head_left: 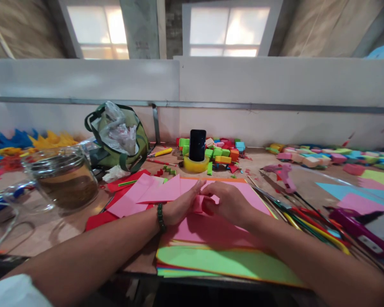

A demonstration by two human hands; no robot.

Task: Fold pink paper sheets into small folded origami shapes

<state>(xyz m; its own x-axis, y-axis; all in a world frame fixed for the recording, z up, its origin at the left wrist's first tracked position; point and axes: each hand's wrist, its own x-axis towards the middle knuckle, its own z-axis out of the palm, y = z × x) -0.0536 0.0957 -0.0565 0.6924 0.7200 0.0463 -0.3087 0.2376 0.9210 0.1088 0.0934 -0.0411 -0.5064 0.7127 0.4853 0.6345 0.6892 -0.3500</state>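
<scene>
A small folded piece of pink paper (197, 205) is between my two hands, partly covered by the fingers. My left hand (184, 206), below a dark green bead bracelet (161, 217), holds it from the left with fingers close together. From the right, the bent fingers of my right hand (227, 202) pinch the same piece. Both hands are over a stack of coloured sheets, with a pink sheet (192, 232) on top and a light green sheet (224, 260) showing at the near edge. Other pink pieces (161, 192) lie beside my left hand.
Behind the stack, a phone (197, 145) stands in a yellow tape roll (196, 164) before folded paper blocks (222, 152). At left are a glass jar (65, 179) and a green bag (137, 136). Right are a pink glue gun (283, 175), coloured sticks (320, 224) and a purple device (365, 232).
</scene>
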